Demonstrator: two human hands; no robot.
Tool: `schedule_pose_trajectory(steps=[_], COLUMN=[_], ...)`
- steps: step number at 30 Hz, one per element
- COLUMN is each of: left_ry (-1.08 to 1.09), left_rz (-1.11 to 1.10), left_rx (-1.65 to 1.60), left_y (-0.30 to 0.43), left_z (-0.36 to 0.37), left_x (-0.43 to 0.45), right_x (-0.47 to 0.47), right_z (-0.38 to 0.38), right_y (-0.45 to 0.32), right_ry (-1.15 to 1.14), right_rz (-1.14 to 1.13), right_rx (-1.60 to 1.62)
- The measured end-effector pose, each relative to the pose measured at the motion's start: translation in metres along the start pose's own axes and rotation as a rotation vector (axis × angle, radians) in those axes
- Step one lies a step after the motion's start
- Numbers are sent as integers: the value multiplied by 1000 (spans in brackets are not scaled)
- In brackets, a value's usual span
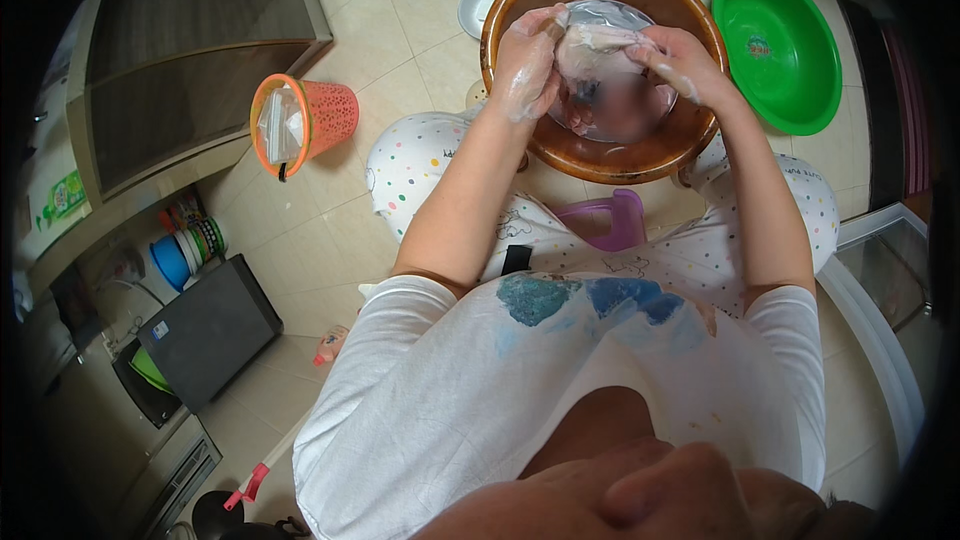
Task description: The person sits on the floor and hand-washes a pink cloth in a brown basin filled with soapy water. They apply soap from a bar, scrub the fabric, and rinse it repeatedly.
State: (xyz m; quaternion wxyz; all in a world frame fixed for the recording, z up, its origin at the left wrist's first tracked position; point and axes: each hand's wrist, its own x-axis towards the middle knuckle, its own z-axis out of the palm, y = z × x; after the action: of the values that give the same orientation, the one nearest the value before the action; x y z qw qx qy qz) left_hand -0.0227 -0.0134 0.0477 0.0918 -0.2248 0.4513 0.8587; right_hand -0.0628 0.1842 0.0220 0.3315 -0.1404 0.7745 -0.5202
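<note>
My left hand (527, 64) and my right hand (681, 61) grip opposite sides of a soft, pale piece of raw meat or offal (596, 45). White paste or foam coats both hands and parts of the piece. Beneath it, a shiny metal bowl (609, 9) sits inside a large brown basin (600, 171). Reddish, wet pieces (581, 118) lie in the bowl's near part. A blurred patch covers some of the contents, so I cannot tell what is there.
To the right of the basin lies a green plastic tub (799, 82). Beyond its left rim is a small white dish (478, 9). An orange waste basket (334, 116) stands farther left, near the cabinet (195, 90). Between my legs shows a purple plastic stool (619, 221).
</note>
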Motion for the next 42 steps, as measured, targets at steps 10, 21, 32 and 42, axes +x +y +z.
schedule_pose_trajectory(steps=[10,21,32,42], left_ry=[154,-201,-240,-65], left_rz=[-172,-344,-323,-289], left_rx=[59,-459,-530,-211], left_y=[-20,-86,-61,-52], left_z=[10,2,-11,28], left_x=[-9,4,8,-18], right_x=[-5,-39,-30,6], right_z=[9,74,81,47], right_y=[-23,-81,-61,-22], right_ry=[269,399,471,602], right_rz=[-115,-852,-649,-313], right_rx=[342,-658,-384,-83])
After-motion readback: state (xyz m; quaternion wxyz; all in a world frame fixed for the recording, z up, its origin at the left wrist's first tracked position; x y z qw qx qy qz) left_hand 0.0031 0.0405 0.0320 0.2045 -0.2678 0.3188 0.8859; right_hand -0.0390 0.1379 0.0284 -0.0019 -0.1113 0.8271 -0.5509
